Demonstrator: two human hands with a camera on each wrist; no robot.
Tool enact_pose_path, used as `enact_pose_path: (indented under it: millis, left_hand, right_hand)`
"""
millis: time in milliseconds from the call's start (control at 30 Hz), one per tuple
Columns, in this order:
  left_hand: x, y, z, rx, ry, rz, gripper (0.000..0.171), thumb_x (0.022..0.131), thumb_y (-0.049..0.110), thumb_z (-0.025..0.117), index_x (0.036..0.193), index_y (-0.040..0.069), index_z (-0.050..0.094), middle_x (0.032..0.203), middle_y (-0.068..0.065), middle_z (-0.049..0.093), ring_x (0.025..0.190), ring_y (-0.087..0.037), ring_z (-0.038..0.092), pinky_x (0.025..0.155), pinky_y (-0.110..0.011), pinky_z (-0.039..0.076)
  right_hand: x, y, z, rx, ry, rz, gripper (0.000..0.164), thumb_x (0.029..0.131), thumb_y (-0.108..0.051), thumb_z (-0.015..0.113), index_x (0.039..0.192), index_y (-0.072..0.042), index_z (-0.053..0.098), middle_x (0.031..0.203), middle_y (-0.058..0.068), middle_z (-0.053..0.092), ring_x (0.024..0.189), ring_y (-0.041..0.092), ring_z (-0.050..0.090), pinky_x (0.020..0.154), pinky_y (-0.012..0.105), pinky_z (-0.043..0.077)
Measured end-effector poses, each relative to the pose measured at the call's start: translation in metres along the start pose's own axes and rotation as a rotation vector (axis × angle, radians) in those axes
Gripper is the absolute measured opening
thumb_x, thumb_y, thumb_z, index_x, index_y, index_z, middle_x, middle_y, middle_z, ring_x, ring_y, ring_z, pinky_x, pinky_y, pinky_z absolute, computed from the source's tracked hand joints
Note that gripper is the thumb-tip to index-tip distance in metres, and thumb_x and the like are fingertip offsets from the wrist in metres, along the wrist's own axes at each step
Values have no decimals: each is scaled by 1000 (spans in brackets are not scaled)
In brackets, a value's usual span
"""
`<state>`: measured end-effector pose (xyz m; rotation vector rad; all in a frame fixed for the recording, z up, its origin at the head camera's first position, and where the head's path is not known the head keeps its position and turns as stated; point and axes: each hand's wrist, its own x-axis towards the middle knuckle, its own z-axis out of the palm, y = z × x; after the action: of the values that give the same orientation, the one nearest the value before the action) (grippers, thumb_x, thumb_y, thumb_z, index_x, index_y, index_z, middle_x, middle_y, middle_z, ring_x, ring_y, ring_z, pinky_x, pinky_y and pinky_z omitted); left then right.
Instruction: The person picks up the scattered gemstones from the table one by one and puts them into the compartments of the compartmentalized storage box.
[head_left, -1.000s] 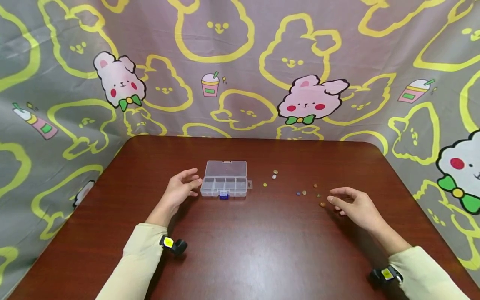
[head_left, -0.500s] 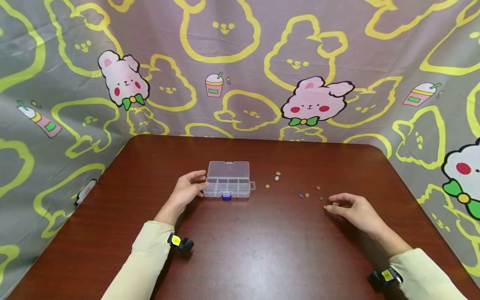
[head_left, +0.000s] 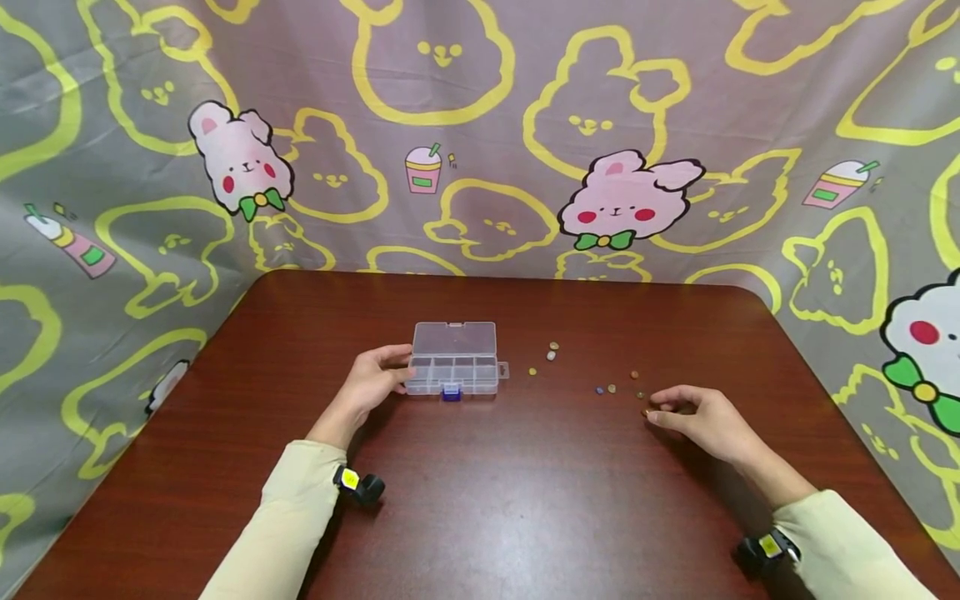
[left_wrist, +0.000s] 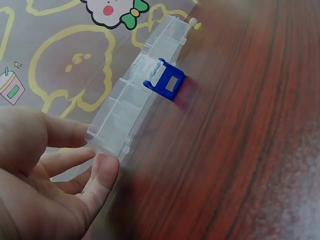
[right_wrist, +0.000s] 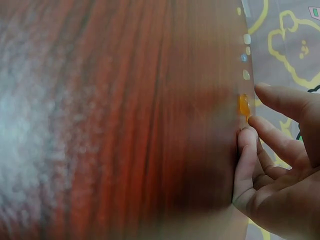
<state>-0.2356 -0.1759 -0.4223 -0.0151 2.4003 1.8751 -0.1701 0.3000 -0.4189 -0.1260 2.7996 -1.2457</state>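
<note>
In the head view a clear plastic compartment box (head_left: 453, 375) stands on the table, lid raised, its blue latch (head_left: 451, 394) facing the front. My left hand (head_left: 367, 385) holds the box's left end, the thumb on the front corner and fingers behind, as the left wrist view shows. My right hand (head_left: 701, 417) is low at the right, thumb and fingertips around a small orange stone (right_wrist: 244, 104). A gap shows between thumb and index finger, and the stone lies at their tips. Close by lie a reddish-brown stone (head_left: 634, 375) and a small greenish stone (head_left: 641, 395).
Between box and right hand lie a blue stone (head_left: 599, 390) and a pale stone (head_left: 612, 388). Nearer the box are a yellow stone (head_left: 532, 372), a white one (head_left: 551, 356) and a yellowish one (head_left: 554, 345). A patterned curtain (head_left: 480, 125) surrounds the brown table (head_left: 480, 500).
My left hand has moved right onto the box's end and now holds it. My right hand has moved slightly left and down to the orange stone, which stays in place.
</note>
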Motion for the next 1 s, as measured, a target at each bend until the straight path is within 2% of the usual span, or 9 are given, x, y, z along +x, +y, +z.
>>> enact_pose_path:
  millis: [433, 633, 833, 1000]
  left_hand:
    - [3, 3, 2, 76, -24, 10, 42, 92, -7, 60, 134, -12, 55, 127, -30, 61, 83, -18, 63, 64, -26, 53]
    - [4, 4, 3, 109, -19, 30, 40, 92, -7, 59, 132, -13, 56, 126, -30, 62, 90, -23, 65, 69, -28, 54]
    - [2, 0, 0, 118, -19, 48, 42, 91, -9, 60, 133, -13, 55, 125, -31, 61, 87, -19, 63, 68, -23, 52]
    - [-1, -2, 1, 107, -24, 63, 44, 91, -11, 57, 135, -13, 54, 126, -32, 60, 86, -17, 62, 69, -24, 52]
  right_hand:
    - [2, 0, 6, -33, 16, -70, 25, 86, -17, 81, 105, -3, 74, 87, 5, 66, 77, 13, 57, 64, 25, 45]
    - [3, 0, 8, -40, 21, -80, 20, 86, -16, 80, 102, -4, 75, 83, 3, 63, 75, 11, 55, 64, 25, 43]
    - [3, 1, 9, -53, 25, -97, 16, 86, -12, 80, 99, -4, 75, 81, 2, 64, 75, 10, 55, 64, 24, 43]
    - [4, 2, 8, -66, 34, -100, 15, 87, -11, 79, 99, -4, 76, 81, 1, 65, 75, 10, 56, 65, 24, 44]
